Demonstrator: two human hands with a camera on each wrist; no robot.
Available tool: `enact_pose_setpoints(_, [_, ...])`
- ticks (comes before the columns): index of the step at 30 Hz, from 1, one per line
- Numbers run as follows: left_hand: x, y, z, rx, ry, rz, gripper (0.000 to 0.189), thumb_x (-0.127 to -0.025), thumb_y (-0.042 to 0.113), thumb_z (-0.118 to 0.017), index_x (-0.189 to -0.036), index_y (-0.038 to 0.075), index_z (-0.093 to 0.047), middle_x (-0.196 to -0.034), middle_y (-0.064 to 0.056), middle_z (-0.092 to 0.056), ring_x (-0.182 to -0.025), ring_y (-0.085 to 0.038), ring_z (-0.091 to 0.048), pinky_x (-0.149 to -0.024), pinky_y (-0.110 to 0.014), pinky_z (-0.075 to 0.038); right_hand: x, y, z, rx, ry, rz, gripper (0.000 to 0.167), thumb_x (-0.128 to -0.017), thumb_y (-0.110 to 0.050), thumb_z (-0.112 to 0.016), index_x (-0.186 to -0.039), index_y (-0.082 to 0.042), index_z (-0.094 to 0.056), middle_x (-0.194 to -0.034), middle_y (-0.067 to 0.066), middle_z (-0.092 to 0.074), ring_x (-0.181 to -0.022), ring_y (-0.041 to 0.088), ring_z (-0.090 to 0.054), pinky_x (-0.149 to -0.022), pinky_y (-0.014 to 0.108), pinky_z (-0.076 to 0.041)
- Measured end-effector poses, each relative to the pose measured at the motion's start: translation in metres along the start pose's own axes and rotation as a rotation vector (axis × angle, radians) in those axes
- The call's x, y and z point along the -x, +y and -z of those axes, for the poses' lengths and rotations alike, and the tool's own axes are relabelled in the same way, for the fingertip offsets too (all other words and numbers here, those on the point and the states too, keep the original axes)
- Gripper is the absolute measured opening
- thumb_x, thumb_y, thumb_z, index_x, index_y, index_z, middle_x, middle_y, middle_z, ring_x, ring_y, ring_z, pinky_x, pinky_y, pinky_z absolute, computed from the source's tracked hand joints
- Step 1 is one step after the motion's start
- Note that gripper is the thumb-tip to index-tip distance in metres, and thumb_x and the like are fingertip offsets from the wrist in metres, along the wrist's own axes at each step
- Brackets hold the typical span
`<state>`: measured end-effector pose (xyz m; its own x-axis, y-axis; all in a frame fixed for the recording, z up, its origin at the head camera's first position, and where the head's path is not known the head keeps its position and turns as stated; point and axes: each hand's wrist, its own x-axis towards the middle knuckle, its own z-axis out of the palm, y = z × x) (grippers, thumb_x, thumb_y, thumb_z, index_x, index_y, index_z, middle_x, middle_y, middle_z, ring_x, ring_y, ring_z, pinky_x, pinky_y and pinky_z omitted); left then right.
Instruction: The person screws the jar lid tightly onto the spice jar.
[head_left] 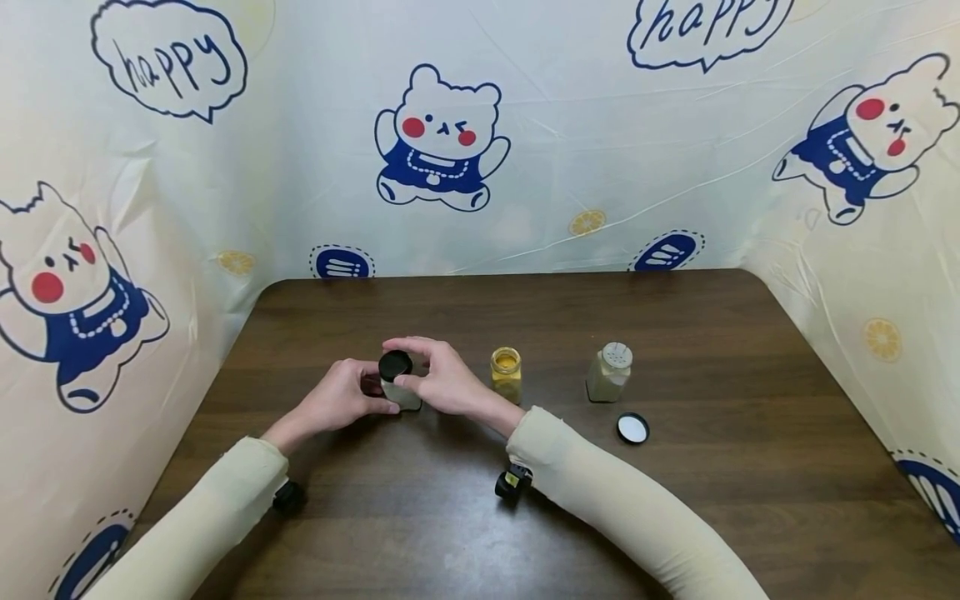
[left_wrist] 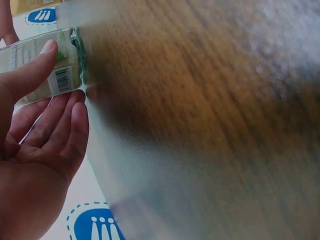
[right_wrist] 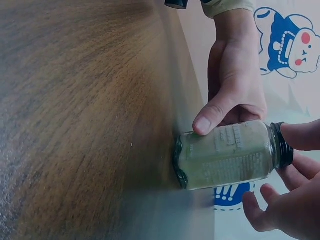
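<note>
A square glass spice jar point(head_left: 403, 397) with a black lid point(head_left: 395, 365) stands on the left half of the table. Its pale greenish contents show through the glass in the right wrist view. My left hand point(head_left: 345, 393) grips the jar low on its body, thumb along one side; a barcode label point(left_wrist: 62, 80) shows beside the thumb in the left wrist view. From the other side, my right hand point(head_left: 446, 379) pinches the black lid point(right_wrist: 285, 146) between thumb and fingers. The lid sits on the jar's mouth.
Right of my hands stands a lidless jar of yellow powder point(head_left: 507, 383). Farther right is another spice jar point(head_left: 604, 382) with a perforated shaker top. A black lid point(head_left: 633, 428) lies in front of it, white inside up. Printed cloth point(head_left: 540, 167) surrounds the table's back and sides.
</note>
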<state>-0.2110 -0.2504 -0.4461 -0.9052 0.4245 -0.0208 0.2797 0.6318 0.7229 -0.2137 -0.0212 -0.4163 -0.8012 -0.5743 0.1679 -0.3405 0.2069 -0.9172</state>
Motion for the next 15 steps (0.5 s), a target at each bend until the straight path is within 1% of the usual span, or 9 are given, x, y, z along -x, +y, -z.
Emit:
enact_pose_setpoints(6, [0.0005,-0.0016,-0.0004,0.001,-0.001,-0.005,0.028,-0.081,0.015,-0.095,-0.103,0.011,-0.079,-0.087,0.005,-0.075,-0.077,-0.017,-0.068,-0.074,-0.031,-0.058,0.0009,-0.0008,-0.0025,0.047,0.038,-0.011,0.047,-0.097,-0.002,-0.074,-0.142,-0.011,-0.067,-0.141,0.003,-0.066,-0.13,0.012,-0.057,-0.105,0.039,-0.048])
enact_pose_setpoints(11, [-0.0002,-0.0019,-0.0013,-0.004,0.007,-0.005,0.027,-0.08,0.015,-0.095,-0.101,0.012,-0.078,-0.085,0.005,-0.073,-0.076,-0.016,-0.068,-0.07,-0.031,-0.056,0.0011,-0.0025,-0.0044,0.069,0.067,-0.033,0.047,-0.096,-0.004,-0.077,-0.14,-0.013,-0.068,-0.138,0.002,-0.068,-0.127,0.012,-0.059,-0.104,0.044,-0.05])
enact_pose_setpoints(15, [0.0,-0.0016,-0.0015,-0.006,0.012,-0.011,0.027,-0.08,0.015,-0.095,-0.1,0.012,-0.078,-0.083,0.004,-0.073,-0.074,-0.017,-0.066,-0.068,-0.03,-0.055,0.0017,-0.0042,-0.0057,0.077,0.084,-0.055,0.047,-0.095,-0.005,-0.078,-0.14,-0.015,-0.069,-0.136,-0.001,-0.069,-0.121,0.01,-0.061,-0.101,0.042,-0.051])
